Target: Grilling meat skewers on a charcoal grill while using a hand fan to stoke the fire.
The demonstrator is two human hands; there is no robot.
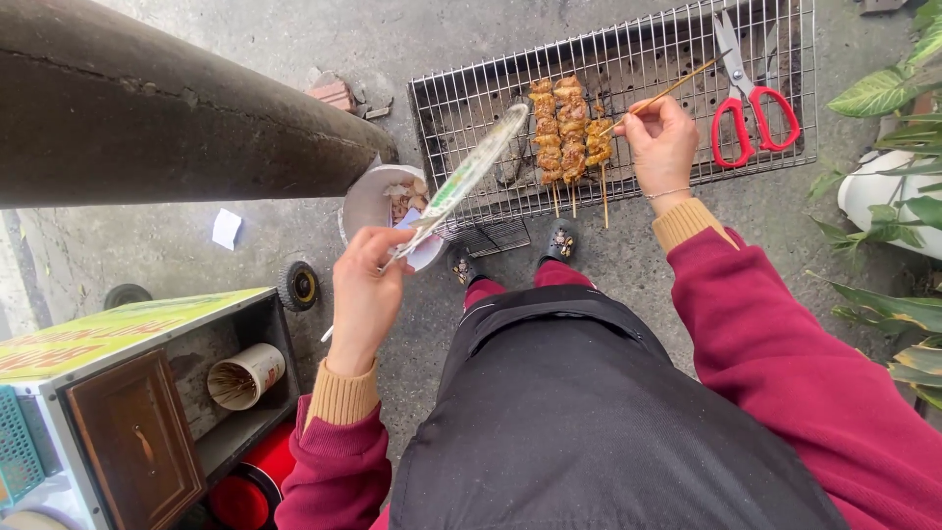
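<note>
A thick pipe (pixel 147 108) crosses the view from nine to eleven o'clock. At seven o'clock stands a cart (pixel 137 412) with a cup of sticks (pixel 245 375) on its shelf. The wire grill (pixel 628 88) sits on the ground at twelve o'clock, carrying three meat skewers (pixel 567 128) side by side near its middle and red scissors (pixel 751 108) at one o'clock. Leafy plants (pixel 898 196) fill the three o'clock edge. A metal bowl (pixel 378 201) of raw pieces lies on the ground just beside the grill's near left corner. The left hand (pixel 365 294), grip closed round the handle, holds a flat fan (pixel 471 172) edge-on over the grill's left part. The right hand (pixel 659 142) hovers over the grill just right of the skewers, its grip pinching a bare stick (pixel 677 88) that points toward one o'clock.
</note>
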